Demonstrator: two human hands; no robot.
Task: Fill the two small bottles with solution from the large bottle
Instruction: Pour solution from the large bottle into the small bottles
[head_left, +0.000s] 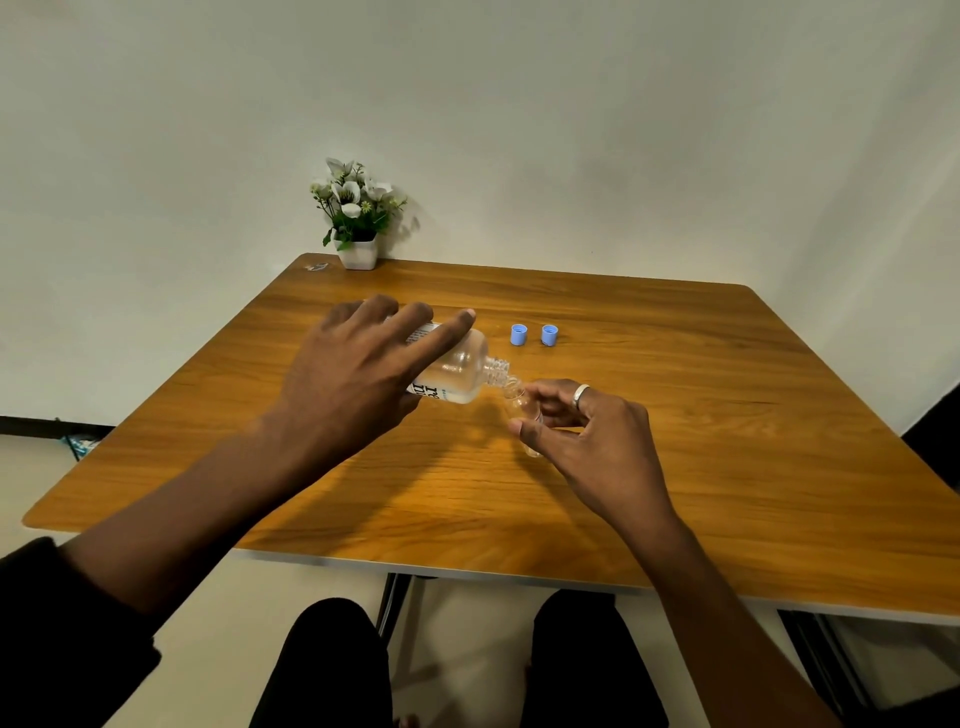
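Observation:
My left hand (358, 374) grips the large clear bottle (460, 371), which is tipped on its side with its uncapped threaded neck pointing right and down. Its mouth meets the mouth of a small clear bottle (519, 410), which my right hand (587, 431) pinches between thumb and fingers just above the wooden table (675, 467). The small bottle is tilted toward the large one. A ring sits on a finger of my right hand. Two blue caps (518, 334) (549, 335) stand side by side on the table behind the bottles. I see only one small bottle.
A white pot of white artificial flowers (358, 218) stands at the table's far left corner against the wall, with a small clear scrap (316, 267) beside it. My knees show below the table's near edge.

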